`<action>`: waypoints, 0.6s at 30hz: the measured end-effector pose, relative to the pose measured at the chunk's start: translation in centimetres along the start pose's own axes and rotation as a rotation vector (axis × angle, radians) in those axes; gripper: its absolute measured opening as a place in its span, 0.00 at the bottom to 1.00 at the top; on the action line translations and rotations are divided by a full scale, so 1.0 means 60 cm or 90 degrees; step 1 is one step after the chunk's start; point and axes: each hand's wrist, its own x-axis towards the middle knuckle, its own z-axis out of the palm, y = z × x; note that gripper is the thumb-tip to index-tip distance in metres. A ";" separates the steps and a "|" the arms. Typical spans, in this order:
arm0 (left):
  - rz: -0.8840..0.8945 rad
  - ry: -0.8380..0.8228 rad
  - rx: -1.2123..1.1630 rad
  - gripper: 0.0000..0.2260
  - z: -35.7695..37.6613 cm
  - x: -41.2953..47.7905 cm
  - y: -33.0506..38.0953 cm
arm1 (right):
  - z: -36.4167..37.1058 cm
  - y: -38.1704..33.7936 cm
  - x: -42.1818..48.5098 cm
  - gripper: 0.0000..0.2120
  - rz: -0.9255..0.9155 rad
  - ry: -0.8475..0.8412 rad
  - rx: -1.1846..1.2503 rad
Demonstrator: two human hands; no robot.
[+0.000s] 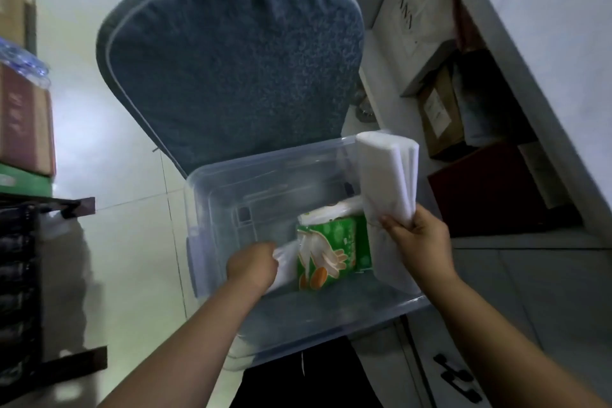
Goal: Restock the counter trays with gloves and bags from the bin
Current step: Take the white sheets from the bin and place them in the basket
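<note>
the stack of bags (385, 175), white, thin and folded flat, stands up out of the bin's far right corner, its top above the rim. it looks light and floppy, and slick film like this would likely slide sheet over sheet, so a firm squeeze across the whole thickness near one end seems the safest hold. the right hand (419, 235) has it that way: fingers curled round the lower end, pressing the sheets together, wrist cocked up, forearm coming in over the bin's near right corner. just beside it, toward the right side of the bin floor, lies the glove pack (331, 248), green with a printed glove. it looks like a soft, squashy bundle that should take a grip anywhere across its middle. the left hand (253, 263) reaches down inside over the near edge, fingers bunched on a pale packet (284, 262) that touches the glove pack's left side; blur hides exactly how the fingers lie. the bin (212, 195), clear plastic, sits on a chair (231, 53) with a blue cushion.
</note>
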 end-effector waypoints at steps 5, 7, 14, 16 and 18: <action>0.043 0.075 0.082 0.13 -0.149 -0.115 0.005 | -0.053 -0.074 -0.041 0.10 0.002 0.051 -0.001; 0.062 0.103 0.079 0.10 -0.207 -0.162 0.002 | -0.078 -0.107 -0.058 0.10 -0.008 0.070 0.016; 0.287 0.145 -0.189 0.10 -0.368 -0.285 0.008 | -0.183 -0.183 -0.113 0.06 -0.053 0.152 0.039; 0.372 0.141 -0.222 0.13 -0.397 -0.318 0.037 | -0.220 -0.192 -0.129 0.05 -0.059 0.177 0.056; 0.464 0.136 -0.251 0.12 -0.416 -0.356 0.080 | -0.261 -0.196 -0.145 0.06 -0.063 0.219 0.055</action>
